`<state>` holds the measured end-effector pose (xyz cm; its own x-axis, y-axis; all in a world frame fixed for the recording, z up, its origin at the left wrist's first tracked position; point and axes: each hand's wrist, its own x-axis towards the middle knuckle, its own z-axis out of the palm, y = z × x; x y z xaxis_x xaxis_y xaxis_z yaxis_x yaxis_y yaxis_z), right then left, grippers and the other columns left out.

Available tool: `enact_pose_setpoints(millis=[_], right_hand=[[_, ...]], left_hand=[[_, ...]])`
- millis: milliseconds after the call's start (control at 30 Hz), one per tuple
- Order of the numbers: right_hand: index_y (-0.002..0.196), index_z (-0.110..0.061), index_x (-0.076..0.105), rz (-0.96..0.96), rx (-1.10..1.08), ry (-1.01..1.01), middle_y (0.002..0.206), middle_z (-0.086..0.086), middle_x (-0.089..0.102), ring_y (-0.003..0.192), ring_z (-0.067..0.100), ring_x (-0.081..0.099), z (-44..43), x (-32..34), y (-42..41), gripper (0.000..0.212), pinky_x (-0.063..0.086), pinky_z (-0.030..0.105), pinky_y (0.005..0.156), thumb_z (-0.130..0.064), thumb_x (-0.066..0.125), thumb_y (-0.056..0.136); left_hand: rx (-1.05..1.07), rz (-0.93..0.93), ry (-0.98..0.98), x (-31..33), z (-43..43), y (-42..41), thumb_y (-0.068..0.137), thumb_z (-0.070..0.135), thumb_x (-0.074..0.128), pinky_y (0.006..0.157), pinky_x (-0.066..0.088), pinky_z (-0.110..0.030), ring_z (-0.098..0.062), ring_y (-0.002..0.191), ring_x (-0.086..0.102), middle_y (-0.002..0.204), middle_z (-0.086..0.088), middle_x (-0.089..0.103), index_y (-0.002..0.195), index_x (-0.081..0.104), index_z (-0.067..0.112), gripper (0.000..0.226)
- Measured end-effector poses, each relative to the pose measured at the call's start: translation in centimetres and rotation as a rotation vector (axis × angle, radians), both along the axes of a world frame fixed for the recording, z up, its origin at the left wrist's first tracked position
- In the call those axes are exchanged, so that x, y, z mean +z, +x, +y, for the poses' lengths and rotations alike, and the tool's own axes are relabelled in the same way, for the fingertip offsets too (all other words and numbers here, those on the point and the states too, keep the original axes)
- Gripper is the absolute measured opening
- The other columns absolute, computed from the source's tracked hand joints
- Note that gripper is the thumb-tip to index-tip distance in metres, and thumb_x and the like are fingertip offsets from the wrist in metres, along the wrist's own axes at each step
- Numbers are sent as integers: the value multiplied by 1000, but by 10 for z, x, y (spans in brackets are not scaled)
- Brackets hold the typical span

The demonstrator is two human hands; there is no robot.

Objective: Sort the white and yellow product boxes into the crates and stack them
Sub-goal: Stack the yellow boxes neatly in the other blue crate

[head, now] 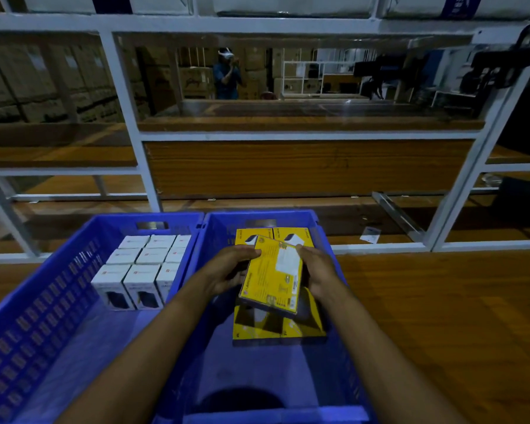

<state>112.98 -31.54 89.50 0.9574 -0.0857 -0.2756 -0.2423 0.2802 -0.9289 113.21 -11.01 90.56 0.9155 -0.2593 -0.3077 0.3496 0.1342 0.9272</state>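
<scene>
Yellow box (271, 272) is held over the right crate (221, 231), tilted, printed back up. Left hand (231, 269) grips its left edge, thumb on top and fingers curled under. Right hand (317, 272) grips the right edge the same way.

Below it, more yellow boxes (257, 330) lie flat on the crate floor, with others against the far wall. The near part of the crate floor is bare. White boxes (144, 264) stand upright in tidy rows in the left crate (58, 286), filling its far part.

Step in hand, as I read it: laying this box on the yellow stack. Best to level it first, square its edges with the box beneath, then lower it flat and slide the under-fingers out last so nothing skews. A tilted drop would likely nudge the stack out of line.

Both crates sit touching, side by side on a brown wooden surface (441, 316). Behind stands a white metal frame (129, 117) with wooden shelves. A paper slip (369, 234) lies on the lowest shelf. Cardboard cartons (43, 87) are stacked beyond in dim light. A person (227, 75) stands far back.
</scene>
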Motion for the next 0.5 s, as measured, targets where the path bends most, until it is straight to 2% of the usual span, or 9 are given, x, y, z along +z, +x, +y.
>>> enact_pose_setpoints(millis=[67, 100, 133, 167, 200, 267, 333, 400, 500], right_hand=[[94, -11, 70, 17, -32, 42, 103, 28, 71, 89, 45, 67, -3, 5, -1, 20, 54, 62, 86, -30, 63, 95], [94, -12, 69, 33, -31, 79, 91, 25, 71, 71, 39, 64, -5, 8, -3, 26, 58, 54, 70, -38, 62, 94], [95, -14, 65, 59, -11, 138, 74, 16, 64, 56, 28, 53, -7, 9, -3, 33, 50, 39, 53, -46, 61, 93], [98, -15, 61, 87, 18, 206, 66, 7, 53, 52, 20, 44, -9, 10, -4, 38, 37, 29, 48, -53, 60, 91], [102, -13, 60, 105, 54, 244, 67, 3, 49, 55, 18, 44, -10, 10, -3, 46, 34, 27, 51, -57, 62, 88], [116, -12, 65, 94, 139, 179, 88, 7, 66, 81, 29, 62, -7, 11, -4, 57, 50, 34, 71, -57, 68, 82], [116, -16, 67, 51, 184, 94, 111, 11, 73, 107, 34, 67, -1, 11, -6, 33, 52, 52, 95, -39, 64, 92], [107, -16, 68, 35, 185, 72, 114, 13, 73, 109, 34, 67, 2, 12, -8, 15, 50, 56, 100, -22, 61, 95], [107, -18, 69, -49, 146, 10, 110, 9, 74, 105, 32, 69, 3, 13, -9, 15, 50, 58, 99, -21, 65, 93]], left_hand=[[65, -33, -54, 1, -8, 1, 93, 10, 61, 101, 48, -52, -37, 104, 64, 117, -23, 66, 116, 64, 2, 25], [112, -53, -73, 1, -11, 2, 94, 8, 59, 100, 48, -52, -36, 102, 63, 116, -24, 65, 117, 64, 1, 24], [161, -63, -103, 0, -13, 4, 95, 7, 58, 99, 49, -51, -35, 100, 64, 116, -24, 65, 117, 63, 1, 24], [211, -65, -141, 1, -14, 5, 96, 7, 57, 98, 50, -49, -33, 99, 65, 115, -23, 65, 117, 62, 0, 23], [252, -65, -187, 1, -14, 6, 96, 8, 56, 97, 51, -49, -32, 98, 66, 115, -24, 66, 118, 61, -1, 24], [312, -93, -239, 0, -12, 11, 96, 8, 57, 100, 49, -50, -34, 105, 65, 121, -27, 64, 125, 58, -2, 31], [360, -142, -245, 2, -13, 11, 95, 7, 59, 97, 52, -51, -35, 111, 64, 125, -25, 63, 132, 53, 4, 38], [406, -174, -247, 3, -14, 10, 94, 6, 61, 89, 56, -49, -32, 107, 66, 122, -17, 65, 137, 48, 16, 46], [405, -284, -45, 2, -17, 6, 96, 10, 58, 82, 59, -45, -27, 104, 68, 120, -11, 66, 146, 39, 30, 58]])
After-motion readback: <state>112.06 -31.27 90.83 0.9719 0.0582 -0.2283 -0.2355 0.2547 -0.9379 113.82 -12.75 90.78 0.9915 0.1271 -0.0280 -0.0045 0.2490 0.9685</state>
